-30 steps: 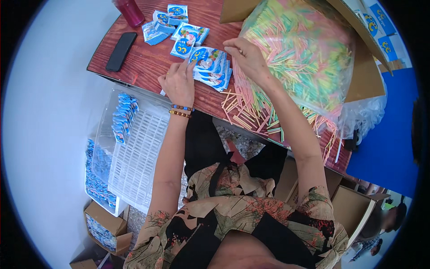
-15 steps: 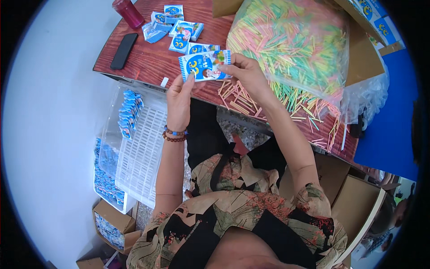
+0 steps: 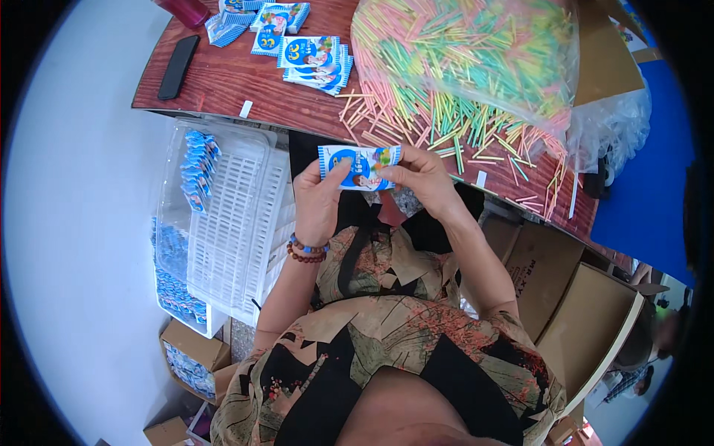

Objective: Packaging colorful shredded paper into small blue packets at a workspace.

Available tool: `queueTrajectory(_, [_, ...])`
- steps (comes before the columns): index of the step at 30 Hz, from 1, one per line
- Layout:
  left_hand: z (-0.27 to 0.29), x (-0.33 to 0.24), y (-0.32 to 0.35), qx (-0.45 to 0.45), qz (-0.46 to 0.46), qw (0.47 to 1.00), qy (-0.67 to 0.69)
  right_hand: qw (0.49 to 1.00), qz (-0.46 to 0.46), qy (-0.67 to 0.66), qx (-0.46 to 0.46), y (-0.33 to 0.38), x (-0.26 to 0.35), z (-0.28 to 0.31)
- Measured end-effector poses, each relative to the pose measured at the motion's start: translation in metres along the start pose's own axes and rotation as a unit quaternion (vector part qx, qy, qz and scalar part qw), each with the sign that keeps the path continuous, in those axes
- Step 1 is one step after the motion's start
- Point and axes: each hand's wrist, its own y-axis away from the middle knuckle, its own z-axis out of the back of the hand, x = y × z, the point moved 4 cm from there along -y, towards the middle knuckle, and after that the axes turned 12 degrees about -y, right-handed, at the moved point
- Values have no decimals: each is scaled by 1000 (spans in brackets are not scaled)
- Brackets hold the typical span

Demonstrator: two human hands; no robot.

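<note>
Left hand (image 3: 318,197), right hand (image 3: 425,180) pinch blue-white packet (image 3: 360,165). Long way runs nine to three o'clock. Desk (image 3: 227,70) at twelve.

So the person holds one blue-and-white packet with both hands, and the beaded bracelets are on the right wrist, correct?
Not quite: the beaded bracelets are on the left wrist, as the head view shows. The left hand and right hand do both hold one blue-and-white packet.

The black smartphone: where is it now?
In the head view, the smartphone lies at the left end of the wooden table, near the red container, left of the blue-and-white packets.
</note>
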Motion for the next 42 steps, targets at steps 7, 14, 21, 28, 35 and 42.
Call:
queueTrajectory(7, [7,21,12,-34,3,999,21,999,25,8,-35,9,-14,0])
queueTrajectory(14, [1,19,4,-29,12,997,70,997,50,45,-31,4,-11,6])
queueTrajectory(21, [-3,19,1,-23,39,995,86,992,111,31,-51,7,3,7])
queueTrajectory(28, [-5,23,-3,-8,45,992,119,940,280,190,28,16,29,0])
queueTrajectory(35, [-9,21,-1,-13,40,993,109,897,363,251,35,21,38,-5])
queueTrajectory(42, [-6,27,0,1,59,995,85,815,363,444,85,12,40,-3])
